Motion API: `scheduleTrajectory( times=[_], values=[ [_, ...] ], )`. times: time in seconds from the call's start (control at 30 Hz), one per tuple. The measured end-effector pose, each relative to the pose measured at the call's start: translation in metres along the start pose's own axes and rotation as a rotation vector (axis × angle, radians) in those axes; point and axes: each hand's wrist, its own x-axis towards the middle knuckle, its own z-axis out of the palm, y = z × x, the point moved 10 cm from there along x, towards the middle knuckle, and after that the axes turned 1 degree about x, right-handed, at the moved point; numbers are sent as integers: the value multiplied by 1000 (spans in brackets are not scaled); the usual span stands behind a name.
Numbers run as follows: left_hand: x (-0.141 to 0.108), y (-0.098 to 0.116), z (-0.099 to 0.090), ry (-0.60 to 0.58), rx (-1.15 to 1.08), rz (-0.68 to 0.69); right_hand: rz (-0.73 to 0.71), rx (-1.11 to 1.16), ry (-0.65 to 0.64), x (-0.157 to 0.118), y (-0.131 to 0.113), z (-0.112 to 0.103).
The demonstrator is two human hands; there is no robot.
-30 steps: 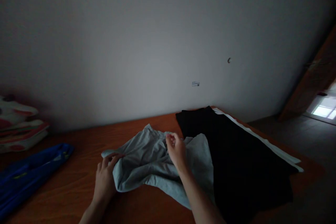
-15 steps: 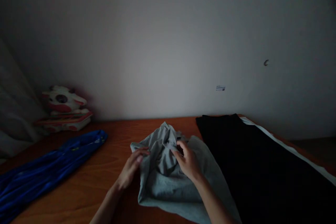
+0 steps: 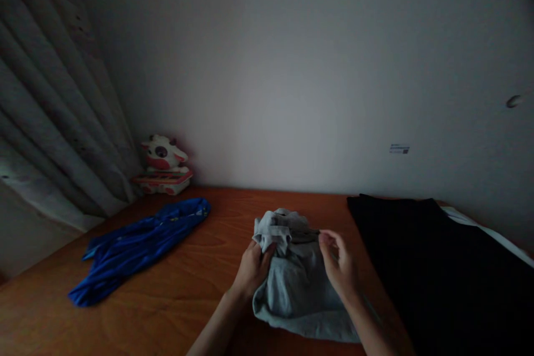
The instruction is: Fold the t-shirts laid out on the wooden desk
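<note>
A crumpled grey garment lies bunched on the wooden table, between my two hands. My left hand grips its upper left edge, the thumb on top and the fingers hidden under the cloth. At the upper right, my right hand pinches a dark bit at the garment's edge between thumb and fingertips. The cloth is gathered into folds at the top; the lower part spreads toward me, partly behind my right forearm. What kind of garment it is, I cannot tell.
Black cloth is spread at the right, with a white strip along its far edge. Blue clothing lies at the left on the wooden table. A cow-shaped toy stands by the wall, beside a curtain.
The view has swung left, showing more curtain. My left hand has closed on the garment's edge, my right hand has moved to its right edge, and the cloth's top is bunched lower.
</note>
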Motion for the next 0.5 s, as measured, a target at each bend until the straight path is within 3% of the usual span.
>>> scheduleTrajectory(
  times=[0.1, 0.17, 0.23, 0.37, 0.5],
  values=[
    [6, 1, -22, 52, -95, -66, 28, -20, 108, 4, 20, -15],
    [11, 3, -51, 109, -149, -104, 44, -13, 138, 5, 29, -20],
    [15, 6, -92, 202, -180, -130, 49, -19, 145, 6, 34, -22],
    [18, 24, -193, 440, -166, -131, 83, -41, 124, 5, 48, -18],
    [8, 62, -287, 761, 194, -42, 101, -48, 70, 3, 59, -8]
  ],
)
